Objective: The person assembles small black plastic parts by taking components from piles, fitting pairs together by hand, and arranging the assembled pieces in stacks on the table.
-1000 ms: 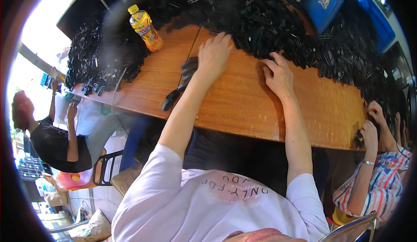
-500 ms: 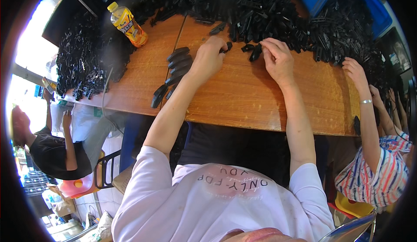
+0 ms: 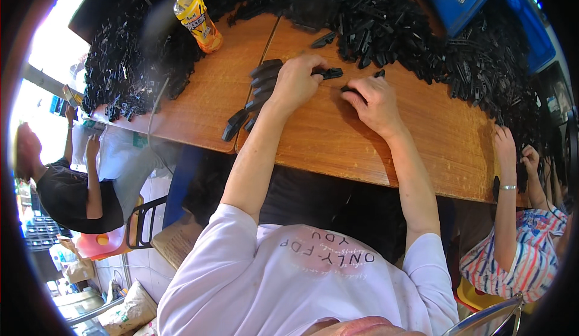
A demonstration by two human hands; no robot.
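Note:
My left hand (image 3: 295,84) is closed around a small black plastic part (image 3: 332,73), whose end sticks out to the right past my fingertips. Just right of it, my right hand (image 3: 375,102) is curled low over the wooden table (image 3: 325,137), gripping another black plastic piece (image 3: 379,73). Most of that piece is hidden by my fingers. Beside my left wrist, several curved black parts (image 3: 263,84) lie in an overlapping row, with a couple angled at the near end. A single black part (image 3: 324,40) rests beyond my left hand.
A large heap of black plastic parts (image 3: 398,34) spreads along the far side, with another heap (image 3: 132,64) at left. A yellow-capped drink bottle (image 3: 198,19) stands by it. Blue bins (image 3: 461,1) sit at far right. A person (image 3: 512,239) works at right, another (image 3: 78,197) at left.
My right hand has come down and nearer, away from the heap's edge, with its black piece. The part in my left hand now shows more. The whole view has shifted slightly.

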